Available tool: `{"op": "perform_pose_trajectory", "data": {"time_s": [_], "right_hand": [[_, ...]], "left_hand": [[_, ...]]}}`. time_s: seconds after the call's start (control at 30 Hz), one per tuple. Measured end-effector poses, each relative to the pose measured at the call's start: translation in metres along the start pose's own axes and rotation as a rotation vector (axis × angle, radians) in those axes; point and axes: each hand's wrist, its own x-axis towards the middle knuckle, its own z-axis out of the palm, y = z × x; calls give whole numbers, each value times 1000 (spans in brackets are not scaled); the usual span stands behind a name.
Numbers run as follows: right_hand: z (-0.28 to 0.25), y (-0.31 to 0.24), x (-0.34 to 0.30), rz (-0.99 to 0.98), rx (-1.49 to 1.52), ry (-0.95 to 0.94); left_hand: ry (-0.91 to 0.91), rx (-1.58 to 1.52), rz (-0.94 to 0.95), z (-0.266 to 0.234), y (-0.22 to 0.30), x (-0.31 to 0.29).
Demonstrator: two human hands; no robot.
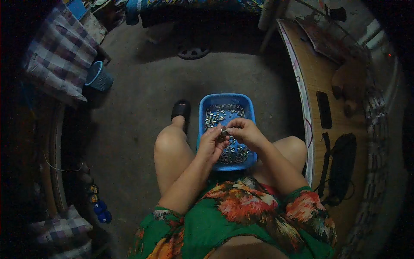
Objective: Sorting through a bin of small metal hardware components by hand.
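Note:
My left hand (211, 142) is closed around a small shiny metal piece (223, 131), too small to make out its exact kind. The fingertips of my right hand (244, 132) pinch at the same spot, against the piece's right side. Both hands are held over a blue plastic basket (202, 116) between my knees. Many small cylindrical metal parts (214, 115) lie loose over its perforated bottom, both beyond and nearer than my hands. My fingers and wrists hide the middle of the basket.
To the right stands a wooden table (319, 142) with a black remote-like object (324, 109) and a dark bag-like item (345, 159). A blue-grey bin (100, 77) stands at far left, beside checked cloth (64, 56). Blue shoes (101, 211) sit at lower left.

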Motion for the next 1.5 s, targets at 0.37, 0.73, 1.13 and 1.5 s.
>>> {"op": "perform_pose_trajectory", "data": {"time_s": [0.37, 0.73, 1.13, 1.5], "right_hand": [[5, -6, -4, -68, -47, -5], [3, -5, -2, -104, -56, -55], [-2, -11, -3, 39, -13, -50], [3, 4, 0, -244, -206, 22]], "left_hand": [[-23, 60, 20, -5, -2, 1], [-72, 2, -20, -4, -1, 1], [-96, 68, -79, 5, 6, -6], [33, 117, -58, 6, 3, -5]]}}
